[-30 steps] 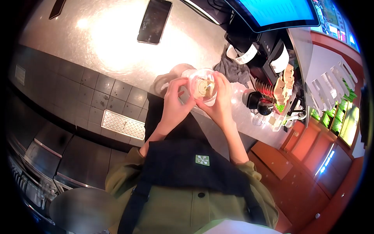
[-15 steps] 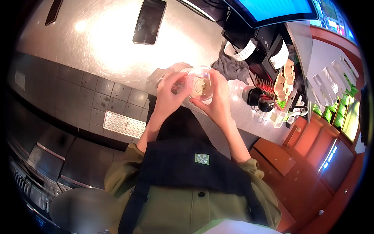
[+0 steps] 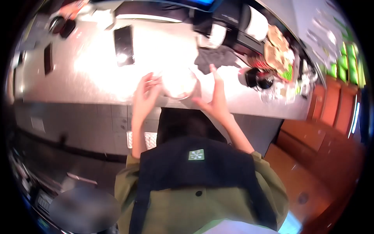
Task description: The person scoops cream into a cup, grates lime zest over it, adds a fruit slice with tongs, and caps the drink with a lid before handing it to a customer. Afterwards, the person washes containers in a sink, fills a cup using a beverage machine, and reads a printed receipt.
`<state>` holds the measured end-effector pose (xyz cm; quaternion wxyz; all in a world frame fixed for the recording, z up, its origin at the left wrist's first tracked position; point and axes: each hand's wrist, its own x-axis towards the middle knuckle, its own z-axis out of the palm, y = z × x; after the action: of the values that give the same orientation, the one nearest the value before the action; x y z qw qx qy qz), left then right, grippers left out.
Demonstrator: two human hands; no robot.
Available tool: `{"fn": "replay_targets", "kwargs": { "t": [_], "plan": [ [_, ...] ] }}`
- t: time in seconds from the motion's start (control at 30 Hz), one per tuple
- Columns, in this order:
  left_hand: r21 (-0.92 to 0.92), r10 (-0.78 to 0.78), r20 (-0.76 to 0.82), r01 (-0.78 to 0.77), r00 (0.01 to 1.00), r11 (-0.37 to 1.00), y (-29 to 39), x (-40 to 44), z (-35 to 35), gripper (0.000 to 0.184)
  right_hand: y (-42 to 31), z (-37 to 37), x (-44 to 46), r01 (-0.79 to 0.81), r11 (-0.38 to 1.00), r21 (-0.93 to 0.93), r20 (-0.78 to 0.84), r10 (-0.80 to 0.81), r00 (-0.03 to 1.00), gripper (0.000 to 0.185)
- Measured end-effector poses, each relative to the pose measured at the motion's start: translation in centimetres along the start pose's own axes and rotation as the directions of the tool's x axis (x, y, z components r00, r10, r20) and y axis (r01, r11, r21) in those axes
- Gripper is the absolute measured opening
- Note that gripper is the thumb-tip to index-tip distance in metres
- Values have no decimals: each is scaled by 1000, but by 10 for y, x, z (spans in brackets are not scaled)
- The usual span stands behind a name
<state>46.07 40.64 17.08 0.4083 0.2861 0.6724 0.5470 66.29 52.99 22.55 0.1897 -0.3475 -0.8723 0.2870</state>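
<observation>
A clear round cup (image 3: 180,86) stands on the steel counter close to its front edge, washed out by glare so that its contents cannot be made out. To its left is my left hand (image 3: 145,94), fingers loosely bent and apart, the fingertips near the cup's side. My right hand (image 3: 216,97) is on the other side, thumb and fingers spread wide with a gap to the cup. Neither hand holds anything. Beyond my right hand lies a crumpled dark grey cloth (image 3: 216,58).
A phone (image 3: 124,46) lies on the counter (image 3: 83,87), with a dark flat strip (image 3: 48,58) farther left. At the back right stand a black printer with a paper label (image 3: 217,35), brown cardboard cup carriers (image 3: 277,48) and a dark round object (image 3: 265,80).
My hands have let go of the clear cup and moved apart, left hand leftward. The cup now stands on the counter. The view has turned, showing more of the counter's left side.
</observation>
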Motion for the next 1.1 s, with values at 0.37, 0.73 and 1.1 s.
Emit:
{"fn": "replay_targets", "kwargs": {
  "t": [0.37,0.73,1.1],
  "plan": [
    [591,268,124,-288,955,753,98,-9,48,58,235,-139,-56,-407,898,165,-421,437,795,97],
    [948,91,252,-265,963,176,102,-8,123,81,215,-120,-95,-430,823,370,-146,509,848,87],
    [952,140,247,-267,959,148,79,0,116,73,189,-89,-99,-187,837,515,19,207,978,81]
  ]
}}
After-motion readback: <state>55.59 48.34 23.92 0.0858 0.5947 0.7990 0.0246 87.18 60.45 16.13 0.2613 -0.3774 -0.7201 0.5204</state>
